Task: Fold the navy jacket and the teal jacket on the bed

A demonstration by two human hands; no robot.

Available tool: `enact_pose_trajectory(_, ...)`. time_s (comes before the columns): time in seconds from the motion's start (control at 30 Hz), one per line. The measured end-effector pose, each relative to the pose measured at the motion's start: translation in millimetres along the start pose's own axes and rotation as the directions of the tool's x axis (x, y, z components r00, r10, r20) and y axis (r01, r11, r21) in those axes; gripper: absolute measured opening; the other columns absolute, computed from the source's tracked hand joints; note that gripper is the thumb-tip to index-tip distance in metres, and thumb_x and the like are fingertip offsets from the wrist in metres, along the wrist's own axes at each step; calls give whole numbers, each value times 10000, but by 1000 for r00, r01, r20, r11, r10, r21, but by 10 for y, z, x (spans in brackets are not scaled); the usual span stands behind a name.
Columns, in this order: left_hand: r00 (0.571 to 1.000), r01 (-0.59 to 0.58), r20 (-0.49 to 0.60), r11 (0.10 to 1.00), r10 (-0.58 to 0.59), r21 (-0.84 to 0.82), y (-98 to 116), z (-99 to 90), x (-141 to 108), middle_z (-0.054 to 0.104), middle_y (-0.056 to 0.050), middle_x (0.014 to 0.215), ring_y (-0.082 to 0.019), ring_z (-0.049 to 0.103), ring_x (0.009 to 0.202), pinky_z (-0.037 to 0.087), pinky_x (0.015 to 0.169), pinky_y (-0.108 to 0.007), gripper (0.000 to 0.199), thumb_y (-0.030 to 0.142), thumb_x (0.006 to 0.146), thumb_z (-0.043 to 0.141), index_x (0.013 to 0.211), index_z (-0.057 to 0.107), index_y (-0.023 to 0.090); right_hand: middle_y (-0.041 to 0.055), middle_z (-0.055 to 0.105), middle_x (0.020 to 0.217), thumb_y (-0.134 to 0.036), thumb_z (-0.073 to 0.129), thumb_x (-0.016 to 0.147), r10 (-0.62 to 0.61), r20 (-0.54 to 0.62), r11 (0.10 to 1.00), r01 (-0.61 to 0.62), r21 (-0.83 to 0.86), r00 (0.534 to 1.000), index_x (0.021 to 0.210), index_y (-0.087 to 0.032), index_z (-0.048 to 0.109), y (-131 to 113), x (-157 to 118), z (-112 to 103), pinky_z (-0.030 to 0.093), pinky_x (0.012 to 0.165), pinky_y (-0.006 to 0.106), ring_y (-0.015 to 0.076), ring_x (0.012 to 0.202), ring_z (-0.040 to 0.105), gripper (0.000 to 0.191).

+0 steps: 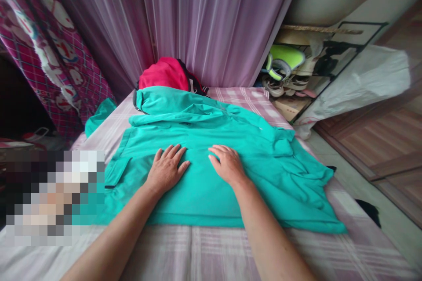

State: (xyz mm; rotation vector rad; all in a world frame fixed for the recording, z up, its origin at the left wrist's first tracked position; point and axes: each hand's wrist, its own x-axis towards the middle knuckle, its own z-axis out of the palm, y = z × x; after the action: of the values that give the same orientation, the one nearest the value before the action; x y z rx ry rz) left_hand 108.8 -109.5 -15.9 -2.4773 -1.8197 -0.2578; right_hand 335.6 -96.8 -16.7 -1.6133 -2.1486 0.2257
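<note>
A teal jacket [204,184] lies spread across a plaid cloth surface [211,250], with bunched folds along its far side and at its right end. My left hand [166,167] rests flat on its middle-left part, palm down, fingers spread. To the right, my right hand [227,162] lies palm down on the same fabric, its fingers extended and slightly bent. Neither hand grips the cloth. A pocket flap [119,172] shows left of my left hand.
Behind the jacket is a red bag [163,73] against purple curtains [204,22]. A shoe rack [349,59] with a plastic bag [365,83] stands at the right. Patterned magenta fabric [56,52] hangs at the left. A pixelated patch covers the lower left.
</note>
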Motion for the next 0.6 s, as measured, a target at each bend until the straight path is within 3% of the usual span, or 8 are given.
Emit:
enact_pose_trajectory(0.1, 1000, 6, -30, 1000, -6, 8, 157, -72, -65, 522, -105, 1494, -330, 443, 1402, 324, 1149, -608, 497, 456, 989, 422, 1421, 533, 238, 77, 680, 1289, -294, 506, 950, -9, -10, 1000, 9, -22, 1000, 1208, -254, 703, 34, 5, 4, 421, 1047, 418, 238, 1218, 581, 326)
enact_pose_trajectory(0.27, 983, -183, 3, 979, 184, -87, 466, -119, -192, 530, -49, 1495, -282, 464, 1390, 350, 1156, -565, 461, 470, 1003, 394, 1406, 536, 296, 76, 685, 1282, -288, 492, 958, -34, -40, 999, 32, -29, 999, 1206, -243, 701, 46, -7, 45, 432, 1037, 427, 242, 1208, 588, 327)
enact_pose_trajectory(0.6, 997, -73, -36, 997, 72, -16, 184, -49, -150, 531, -82, 1490, -294, 466, 1386, 366, 1145, -535, 536, 544, 986, 387, 1437, 512, 283, 72, 694, 1267, -290, 496, 952, -51, -59, 998, 49, -44, 997, 1190, -242, 705, 101, -9, 90, 453, 1004, 427, 244, 1186, 605, 321)
